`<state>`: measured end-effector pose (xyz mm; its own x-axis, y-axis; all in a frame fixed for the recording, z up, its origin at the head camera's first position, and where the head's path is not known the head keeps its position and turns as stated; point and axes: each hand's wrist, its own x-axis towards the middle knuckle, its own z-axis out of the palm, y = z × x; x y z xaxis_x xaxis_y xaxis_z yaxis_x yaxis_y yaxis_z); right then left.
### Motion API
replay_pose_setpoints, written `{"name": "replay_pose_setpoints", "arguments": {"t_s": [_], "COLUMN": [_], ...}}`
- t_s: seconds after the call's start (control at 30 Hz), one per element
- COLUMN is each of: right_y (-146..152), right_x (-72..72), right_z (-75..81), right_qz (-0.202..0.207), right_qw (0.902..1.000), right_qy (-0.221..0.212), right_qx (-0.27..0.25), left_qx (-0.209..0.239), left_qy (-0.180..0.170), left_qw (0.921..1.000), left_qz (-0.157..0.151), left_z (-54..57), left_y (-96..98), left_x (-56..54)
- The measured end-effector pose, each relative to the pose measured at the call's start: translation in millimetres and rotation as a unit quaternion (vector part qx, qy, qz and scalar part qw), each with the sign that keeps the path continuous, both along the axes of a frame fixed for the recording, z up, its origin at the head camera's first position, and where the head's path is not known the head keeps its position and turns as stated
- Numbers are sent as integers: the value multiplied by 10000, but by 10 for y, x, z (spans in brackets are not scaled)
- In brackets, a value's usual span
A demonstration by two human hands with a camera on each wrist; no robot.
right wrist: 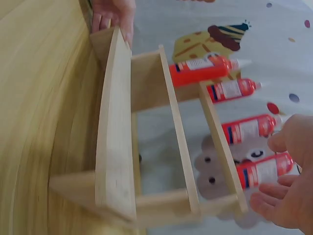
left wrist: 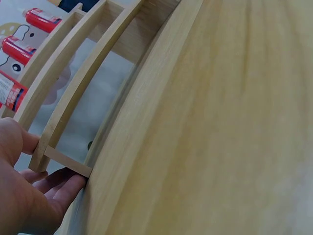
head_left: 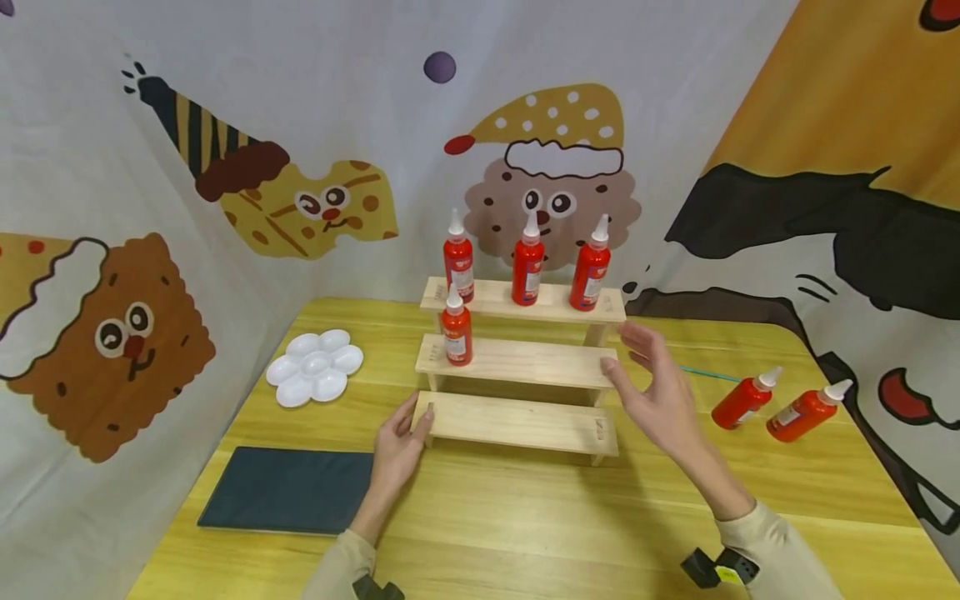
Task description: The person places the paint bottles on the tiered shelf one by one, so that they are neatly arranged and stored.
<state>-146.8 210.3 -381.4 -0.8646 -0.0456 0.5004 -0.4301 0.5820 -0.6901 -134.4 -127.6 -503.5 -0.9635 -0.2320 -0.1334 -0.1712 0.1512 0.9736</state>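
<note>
A three-tier wooden display rack [head_left: 517, 421] stands on the table. My left hand [head_left: 399, 446] grips the left end of its lowest tier, thumb on the board and fingers by the side support, as the left wrist view also shows. Beside the rack's right end, my right hand [head_left: 660, 396] is held with fingers apart and nothing in it. Red squeeze bottles with white nozzles stand on the rack: a left one [head_left: 459, 271], a middle one [head_left: 528, 271] and a right one [head_left: 591, 275] on top, and another bottle [head_left: 457, 336] on the middle tier's left end.
Two more red bottles, one nearer [head_left: 742, 402] and one farther right [head_left: 802, 414], lie tilted on the table's right side. Behind my right hand is a thin teal stick [head_left: 711, 374]. A white flower-shaped palette [head_left: 315, 367] and a dark flat board [head_left: 288, 490] lie left.
</note>
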Motion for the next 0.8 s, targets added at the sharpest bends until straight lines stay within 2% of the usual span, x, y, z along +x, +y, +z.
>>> {"name": "replay_pose_setpoints", "arguments": {"t_s": [0.4,0.53,0.63,0.8], "right_y": [506,663,779,976], "right_x": [145,201,225,227], "right_z": [60,84,98,69], "right_qz": [-1186,-1609,-2062,-2526], "right_qw": [9926,9869,9783,9662], "right_qy": [280,77,-178,-433], "right_qx": [-3,-74,-133,-281], "left_qx": [144,132,163,182], "left_qy": [0,45,63,85], "left_qw": [9999,9999,9998,9997], "left_qz": [-46,-74,-88,-103], "left_z": [5,-3,-1,-1], "left_y": [-2,-4,-4,-3], "left_x": [5,7,9,8]}}
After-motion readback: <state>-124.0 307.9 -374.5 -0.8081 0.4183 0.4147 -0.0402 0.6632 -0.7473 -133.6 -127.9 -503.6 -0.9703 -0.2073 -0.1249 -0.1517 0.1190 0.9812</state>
